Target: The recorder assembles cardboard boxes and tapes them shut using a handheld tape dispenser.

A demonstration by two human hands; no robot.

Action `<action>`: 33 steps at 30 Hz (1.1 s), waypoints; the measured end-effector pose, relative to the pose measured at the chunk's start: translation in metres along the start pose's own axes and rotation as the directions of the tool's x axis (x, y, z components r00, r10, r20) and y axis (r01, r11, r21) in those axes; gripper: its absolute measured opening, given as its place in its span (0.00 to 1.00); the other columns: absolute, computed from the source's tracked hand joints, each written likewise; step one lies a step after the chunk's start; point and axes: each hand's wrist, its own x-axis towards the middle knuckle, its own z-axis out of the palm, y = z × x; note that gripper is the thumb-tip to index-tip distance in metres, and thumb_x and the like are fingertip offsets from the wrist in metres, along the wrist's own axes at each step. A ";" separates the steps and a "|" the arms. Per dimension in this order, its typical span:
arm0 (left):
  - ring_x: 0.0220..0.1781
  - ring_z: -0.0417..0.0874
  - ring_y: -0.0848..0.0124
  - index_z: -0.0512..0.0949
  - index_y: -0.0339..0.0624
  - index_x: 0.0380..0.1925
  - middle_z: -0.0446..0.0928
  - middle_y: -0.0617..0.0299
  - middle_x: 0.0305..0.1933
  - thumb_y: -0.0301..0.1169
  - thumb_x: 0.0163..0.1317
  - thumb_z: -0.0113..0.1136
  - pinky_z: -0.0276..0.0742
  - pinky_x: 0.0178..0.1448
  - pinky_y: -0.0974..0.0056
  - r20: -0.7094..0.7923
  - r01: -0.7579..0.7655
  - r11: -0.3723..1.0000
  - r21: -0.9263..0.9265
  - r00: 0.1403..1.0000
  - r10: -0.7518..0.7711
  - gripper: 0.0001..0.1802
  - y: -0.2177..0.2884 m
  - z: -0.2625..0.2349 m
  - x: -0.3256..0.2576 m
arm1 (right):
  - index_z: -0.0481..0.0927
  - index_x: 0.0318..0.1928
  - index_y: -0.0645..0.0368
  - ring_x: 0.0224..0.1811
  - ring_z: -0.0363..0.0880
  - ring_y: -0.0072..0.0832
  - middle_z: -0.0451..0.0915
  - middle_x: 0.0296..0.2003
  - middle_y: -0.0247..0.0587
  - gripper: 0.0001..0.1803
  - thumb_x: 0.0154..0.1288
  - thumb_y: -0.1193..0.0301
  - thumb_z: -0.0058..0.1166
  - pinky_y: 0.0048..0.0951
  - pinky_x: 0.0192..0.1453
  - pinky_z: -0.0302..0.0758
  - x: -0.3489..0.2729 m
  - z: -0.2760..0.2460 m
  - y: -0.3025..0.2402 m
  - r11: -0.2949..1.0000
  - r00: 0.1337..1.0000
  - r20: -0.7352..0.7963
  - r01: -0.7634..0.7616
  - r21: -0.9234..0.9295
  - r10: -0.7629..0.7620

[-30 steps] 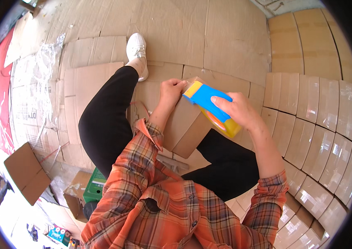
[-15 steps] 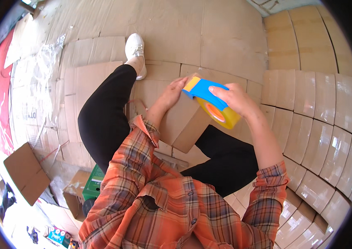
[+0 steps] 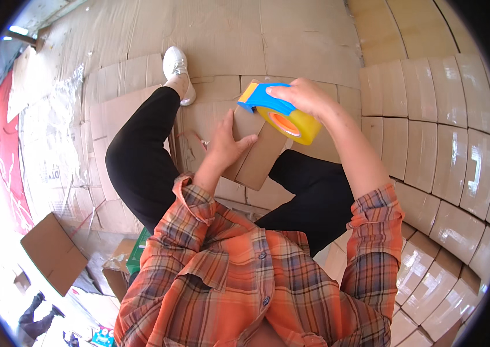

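Note:
My right hand point(image 3: 308, 99) grips a blue tape dispenser point(image 3: 273, 99) loaded with a thick yellow roll of tape point(image 3: 301, 128) around an orange core. The dispenser's yellow front end is over the far end of a small brown cardboard box point(image 3: 267, 151), which sits between my legs. On the left side of that box rests my left hand point(image 3: 226, 141), fingers stretched out and thumb spread over the box's top. It holds nothing.
Stacked cardboard boxes point(image 3: 453, 144) with shiny taped faces line the right side. Flattened cardboard point(image 3: 210, 34) covers the floor. At the lower left are an upright cardboard piece point(image 3: 54, 253), an open box point(image 3: 119, 260) and a green container point(image 3: 138, 252). Clear plastic wrap point(image 3: 60, 110) lies at left.
My left hand has drawn back from near the dispenser's front, its fingers opening out on the box's left side. The dispenser has shifted a little left and away from me. The view has shifted somewhat.

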 end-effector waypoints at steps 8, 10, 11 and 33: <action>0.63 0.72 0.53 0.58 0.49 0.69 0.68 0.49 0.64 0.42 0.49 0.73 0.71 0.62 0.54 -0.070 0.121 0.984 0.134 0.991 -0.112 0.49 0.030 0.000 -0.011 | 0.84 0.33 0.67 0.33 0.82 0.36 0.83 0.32 0.50 0.34 0.47 0.42 0.63 0.34 0.39 0.76 -0.001 0.010 0.003 0.997 0.994 -0.081 0.073 -0.001 -0.073; 0.61 0.72 0.52 0.62 0.48 0.67 0.68 0.50 0.62 0.41 0.48 0.73 0.72 0.60 0.54 -0.174 0.038 0.983 0.181 0.985 -0.006 0.46 0.023 0.010 -0.021 | 0.84 0.35 0.67 0.35 0.83 0.39 0.84 0.34 0.55 0.36 0.44 0.42 0.65 0.35 0.40 0.77 0.000 0.011 0.004 0.997 0.992 -0.102 0.080 0.009 -0.078; 0.60 0.73 0.52 0.65 0.48 0.65 0.68 0.50 0.61 0.40 0.47 0.73 0.72 0.58 0.54 -0.272 -0.027 0.973 0.228 0.958 0.090 0.44 0.023 0.013 -0.025 | 0.84 0.36 0.68 0.36 0.83 0.39 0.84 0.35 0.55 0.36 0.44 0.42 0.65 0.35 0.41 0.77 -0.001 0.011 0.004 0.996 0.992 -0.084 0.090 -0.011 -0.091; 0.58 0.72 0.54 0.83 0.49 0.40 0.71 0.58 0.55 0.32 0.48 0.70 0.70 0.60 0.53 -0.206 -0.485 0.731 0.480 0.748 0.631 0.16 0.000 0.018 -0.016 | 0.85 0.34 0.64 0.36 0.82 0.34 0.84 0.35 0.50 0.29 0.47 0.48 0.64 0.33 0.43 0.76 -0.004 0.014 -0.006 0.994 0.988 -0.109 0.105 -0.006 -0.105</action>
